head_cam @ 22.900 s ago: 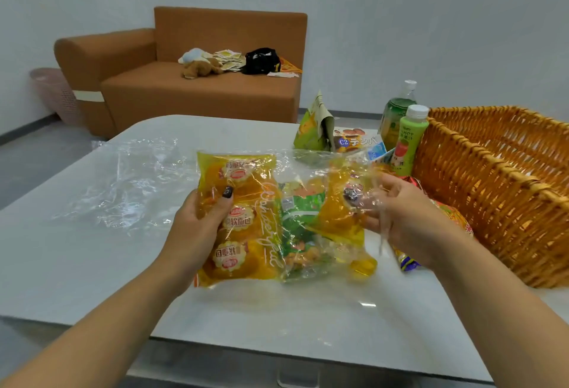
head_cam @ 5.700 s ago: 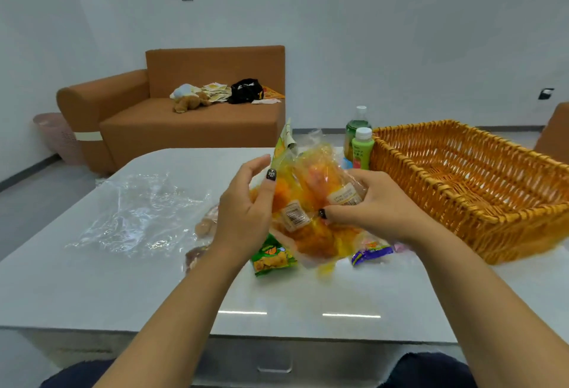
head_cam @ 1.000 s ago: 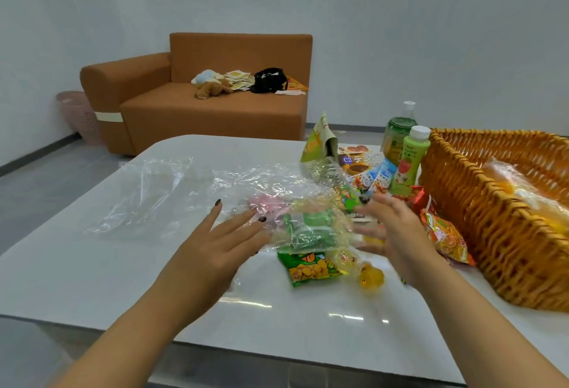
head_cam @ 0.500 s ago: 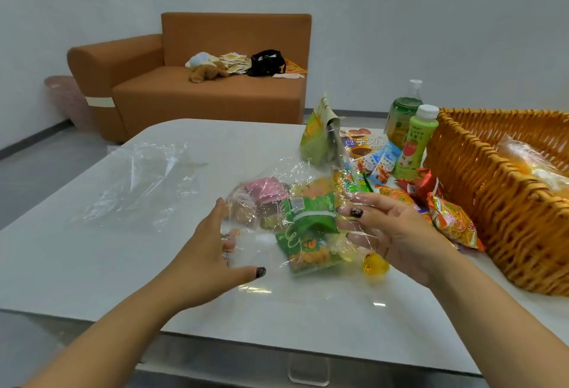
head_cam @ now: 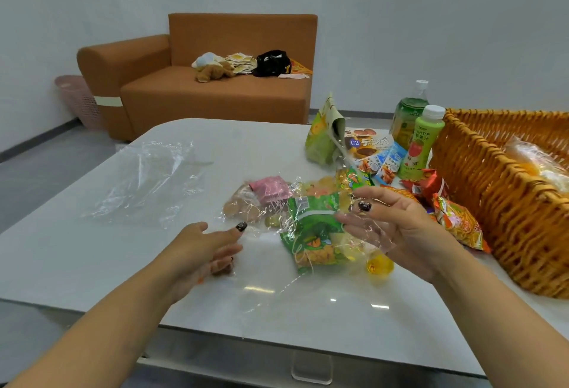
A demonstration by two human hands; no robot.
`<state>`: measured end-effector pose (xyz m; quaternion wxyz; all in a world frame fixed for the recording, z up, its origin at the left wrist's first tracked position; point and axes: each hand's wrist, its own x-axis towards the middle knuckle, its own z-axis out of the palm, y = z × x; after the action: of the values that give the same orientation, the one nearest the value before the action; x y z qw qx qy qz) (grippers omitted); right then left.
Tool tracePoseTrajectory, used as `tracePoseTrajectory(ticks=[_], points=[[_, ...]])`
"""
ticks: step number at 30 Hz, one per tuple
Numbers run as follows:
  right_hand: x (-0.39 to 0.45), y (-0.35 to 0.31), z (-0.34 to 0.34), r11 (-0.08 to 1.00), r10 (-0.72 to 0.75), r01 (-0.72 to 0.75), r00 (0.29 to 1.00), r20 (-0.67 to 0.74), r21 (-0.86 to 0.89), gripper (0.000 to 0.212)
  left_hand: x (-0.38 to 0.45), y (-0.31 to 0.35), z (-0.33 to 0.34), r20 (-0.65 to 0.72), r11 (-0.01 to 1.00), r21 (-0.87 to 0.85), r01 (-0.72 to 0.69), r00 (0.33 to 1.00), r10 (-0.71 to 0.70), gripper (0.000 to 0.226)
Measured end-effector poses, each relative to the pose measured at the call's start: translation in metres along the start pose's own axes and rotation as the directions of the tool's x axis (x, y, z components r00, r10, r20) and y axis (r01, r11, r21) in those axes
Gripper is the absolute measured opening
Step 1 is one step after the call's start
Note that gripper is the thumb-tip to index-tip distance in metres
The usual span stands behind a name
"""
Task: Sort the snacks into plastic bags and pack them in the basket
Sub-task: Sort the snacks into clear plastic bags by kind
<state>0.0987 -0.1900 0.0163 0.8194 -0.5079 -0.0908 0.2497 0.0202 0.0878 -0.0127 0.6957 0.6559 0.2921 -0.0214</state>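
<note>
Holding the thin clear plastic bag [head_cam: 308,264] over the green snack packet [head_cam: 314,233] on the white table [head_cam: 77,264], your right hand [head_cam: 397,227] pinched its edge, left hand [head_cam: 200,252] fingers loosely spread; flimsy, slippery, likely best gripped at the mouth.

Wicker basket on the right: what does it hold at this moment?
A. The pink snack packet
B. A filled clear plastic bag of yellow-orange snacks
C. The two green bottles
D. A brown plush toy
B: inside the wicker basket lies a filled clear bag of yellow-orange snacks; the two bottles stand outside it on the table.
</note>
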Motion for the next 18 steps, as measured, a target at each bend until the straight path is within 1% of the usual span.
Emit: tracePoseTrajectory(ticks=[2, 3, 5, 7, 9, 11, 13, 14, 16, 17, 18], points=[[-0.002, -0.003, -0.002, 1.0, 0.001, -0.001, 1.0, -0.002, -0.002, 0.035, 0.002, -0.001, -0.002, 0.016, 0.997, -0.059, 0.055, 0.998, -0.054, 0.072], [-0.004, -0.004, -0.001, 1.0, 0.012, -0.012, 1.0, 0.004, -0.006, 0.034, 0.002, 0.0, -0.001, 0.027, 0.995, -0.071, 0.07, 0.997, -0.068, 0.054], [-0.006, -0.007, -0.003, 0.999, 0.023, -0.023, 1.0, 0.018, -0.023, 0.039, 0.004, 0.001, 0.0, 0.04, 0.992, -0.099, 0.072, 0.997, -0.069, 0.027], [-0.008, -0.009, -0.005, 0.997, 0.011, -0.011, 1.0, 0.003, -0.078, 0.043, 0.003, 0.003, 0.002, 0.03, 0.991, -0.131, 0.024, 0.999, -0.021, 0.013], [-0.007, -0.01, -0.007, 0.988, -0.027, 0.016, 0.997, -0.067, -0.155, 0.039, 0.001, 0.006, 0.002, 0.007, 0.986, -0.152, -0.063, 0.998, 0.065, 0.008], [-0.005, -0.009, -0.009, 0.971, -0.101, 0.058, 0.98, -0.174, -0.233, 0.036, -0.002, 0.01, 0.002, -0.022, 0.976, -0.166, -0.144, 0.99, 0.143, 0.011], [-0.002, -0.004, -0.008, 0.925, -0.203, 0.091, 0.94, -0.275, -0.37, 0.043, -0.006, 0.015, 0.002, -0.039, 0.964, -0.137, -0.227, 0.974, 0.223, 0.012], [0.0, -0.001, -0.008, 0.883, -0.258, 0.097, 0.917, -0.303, -0.459, 0.05, -0.009, 0.017, 0.001, -0.04, 0.957, -0.115, -0.266, 0.964, 0.263, 0.013], [0.002, 0.005, -0.007, 0.75, -0.398, 0.11, 0.863, -0.312, -0.652, 0.068, -0.013, 0.022, 0.001, -0.034, 0.941, -0.077, -0.329, 0.944, 0.328, 0.015], [0.003, 0.008, -0.006, 0.659, -0.491, 0.124, 0.818, -0.299, -0.742, 0.077, -0.014, 0.023, 0.001, -0.032, 0.933, -0.061, -0.354, 0.935, 0.352, 0.016], [0.002, 0.01, -0.005, 0.548, -0.603, 0.141, 0.749, -0.274, -0.824, 0.084, -0.017, 0.025, 0.001, -0.033, 0.926, -0.047, -0.374, 0.927, 0.373, 0.017]])
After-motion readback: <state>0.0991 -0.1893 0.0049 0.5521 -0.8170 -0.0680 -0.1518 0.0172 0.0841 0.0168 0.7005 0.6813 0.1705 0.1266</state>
